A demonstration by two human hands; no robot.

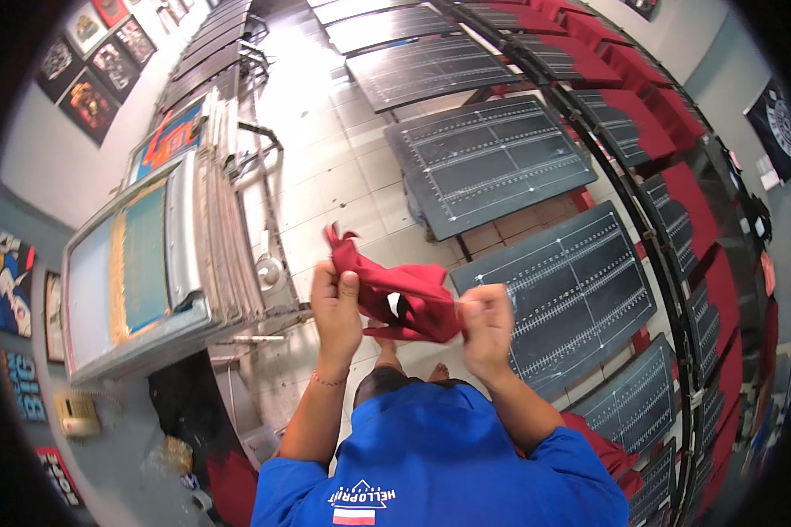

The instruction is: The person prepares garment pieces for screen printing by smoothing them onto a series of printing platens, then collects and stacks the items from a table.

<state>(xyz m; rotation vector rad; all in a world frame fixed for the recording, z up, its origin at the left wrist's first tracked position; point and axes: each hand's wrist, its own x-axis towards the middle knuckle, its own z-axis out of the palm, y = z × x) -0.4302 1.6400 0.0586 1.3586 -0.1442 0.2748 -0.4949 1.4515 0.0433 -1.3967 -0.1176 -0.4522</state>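
Note:
A dark red piece of fabric (413,294) is stretched between my two hands, in front of my body and above the tiled floor. My left hand (336,303) pinches its left end, thumb up, with a few loose tips of cloth sticking out above the fingers. My right hand (488,327) is closed on the opposite end. Between the hands the cloth sags and folds, and a gap in it lets the floor show through. Whether it is a whole garment or a cut part, I cannot tell. The nearest board (562,294), black with white dotted guide lines, lies just beyond my right hand.
More black boards (492,158) run in a row ahead and to the right. Past a dark rail, red cloth (685,211) drapes over another row. Stacked printing screens (141,263) stand on the left, near a beige telephone (77,415). Pale floor tiles (316,149) run between.

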